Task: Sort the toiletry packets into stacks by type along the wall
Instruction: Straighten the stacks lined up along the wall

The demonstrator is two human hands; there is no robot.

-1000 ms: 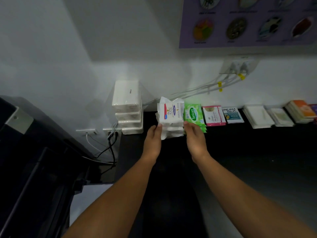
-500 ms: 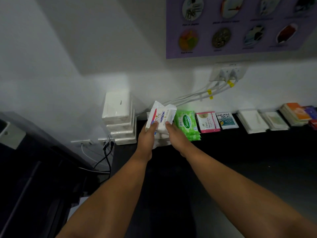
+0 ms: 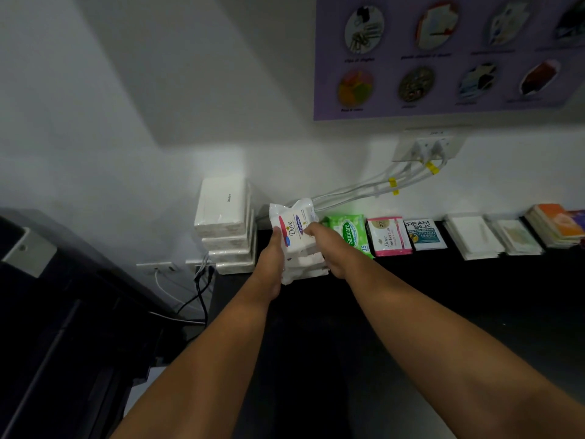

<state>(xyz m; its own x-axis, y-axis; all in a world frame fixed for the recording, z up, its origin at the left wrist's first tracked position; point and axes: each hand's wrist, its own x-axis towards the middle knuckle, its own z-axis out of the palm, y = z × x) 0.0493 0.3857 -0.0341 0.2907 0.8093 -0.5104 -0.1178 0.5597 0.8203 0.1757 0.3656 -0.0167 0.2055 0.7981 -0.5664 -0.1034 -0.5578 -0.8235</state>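
A stack of white Dove packets (image 3: 296, 239) stands at the left end of a row along the wall, on a black counter (image 3: 443, 296). The left hand (image 3: 272, 258) and right hand (image 3: 329, 248) grip it from either side, fingers curled onto the top packet. To its right lie one green Sanicare stack (image 3: 349, 232), one pink sachet stack (image 3: 388, 237), one Cream Silk stack (image 3: 424, 234), two white stacks (image 3: 471, 237) and one orange stack (image 3: 554, 223). Four white boxes (image 3: 226, 223) are piled just to the left.

Purple packets (image 3: 578, 216) cut off rightward; poster (image 3: 449, 57) text blurred.
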